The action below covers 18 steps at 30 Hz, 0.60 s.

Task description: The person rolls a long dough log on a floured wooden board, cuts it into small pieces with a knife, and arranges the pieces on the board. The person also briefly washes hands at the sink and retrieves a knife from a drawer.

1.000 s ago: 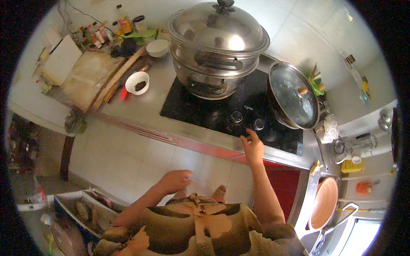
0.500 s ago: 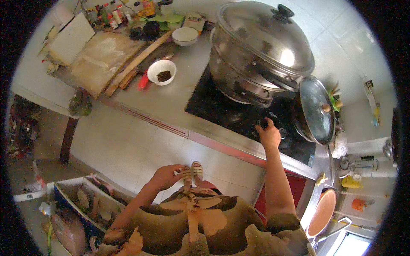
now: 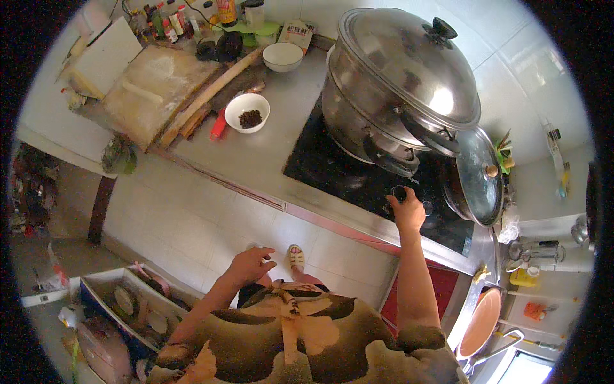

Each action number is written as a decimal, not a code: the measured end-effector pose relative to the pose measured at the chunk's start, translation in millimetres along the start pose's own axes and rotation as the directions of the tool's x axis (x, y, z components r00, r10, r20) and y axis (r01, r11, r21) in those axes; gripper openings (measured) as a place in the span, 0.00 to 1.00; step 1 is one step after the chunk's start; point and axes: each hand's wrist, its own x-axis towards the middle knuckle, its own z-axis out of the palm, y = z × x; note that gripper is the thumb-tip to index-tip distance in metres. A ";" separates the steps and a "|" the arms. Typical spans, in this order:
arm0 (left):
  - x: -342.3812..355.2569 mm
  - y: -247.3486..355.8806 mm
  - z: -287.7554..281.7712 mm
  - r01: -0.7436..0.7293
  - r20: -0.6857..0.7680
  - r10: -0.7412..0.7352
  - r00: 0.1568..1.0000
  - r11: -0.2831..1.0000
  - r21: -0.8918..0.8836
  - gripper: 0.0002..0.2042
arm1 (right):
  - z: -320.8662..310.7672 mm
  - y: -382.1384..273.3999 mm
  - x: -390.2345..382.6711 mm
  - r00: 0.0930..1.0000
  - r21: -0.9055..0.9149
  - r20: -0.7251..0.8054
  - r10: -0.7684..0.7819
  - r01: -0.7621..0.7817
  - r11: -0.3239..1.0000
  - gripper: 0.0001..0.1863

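Observation:
My right hand [image 3: 408, 212] is closed round a dark stove knob [image 3: 399, 192] near the front edge of a black glass gas stove [image 3: 313, 153]. A second knob [image 3: 427, 207] sits just right of my fingers. Behind the hand, a large steel steamer pot [image 3: 352, 109] stands on the stove under its domed lid [image 3: 403, 54]. Right of it is a pan with a glass lid [image 3: 478, 173], partly hidden by the steamer. My left hand [image 3: 248, 265] hangs in the air before my body, away from the counter, its fingers loosely bent and apart with nothing in them.
On the counter [image 3: 268, 153] left of the stove are a white bowl [image 3: 247, 104] with dark bits, another white bowl [image 3: 283, 56], a red-handled tool [image 3: 219, 126], a rolling pin [image 3: 211, 96] and a floury wooden board [image 3: 160, 83]. Several bottles [image 3: 173, 22] stand behind. An open drawer [image 3: 121, 275] lies lower left.
My view has shifted slightly, so the stove and counter sit a little lower and further right. My right hand stays on the knob. My left hand's fingers have spread slightly.

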 end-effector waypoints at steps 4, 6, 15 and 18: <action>-5.7 -12.7 -29.1 0.002 -0.029 -0.002 1.000 1.000 0.019 0.22 | -6.5 -11.0 -9.8 0.995 -0.097 -0.004 0.095 -0.095 0.991 0.42; -11.6 -30.8 -48.5 -0.057 -0.062 0.062 0.996 0.995 0.080 0.21 | -3.1 -17.8 -25.8 0.991 0.097 -0.080 0.105 -0.097 0.991 0.41; -56.9 -163.8 -164.7 0.103 -0.191 -0.121 0.974 0.990 -0.098 0.22 | 78.9 -177.7 -91.2 0.949 0.413 -0.235 -0.212 0.295 0.862 0.18; -77.5 -177.2 -210.5 0.159 -0.203 -0.184 0.962 0.979 -0.131 0.21 | 58.4 -289.4 -128.1 0.913 0.552 -0.064 -0.402 0.368 0.748 0.13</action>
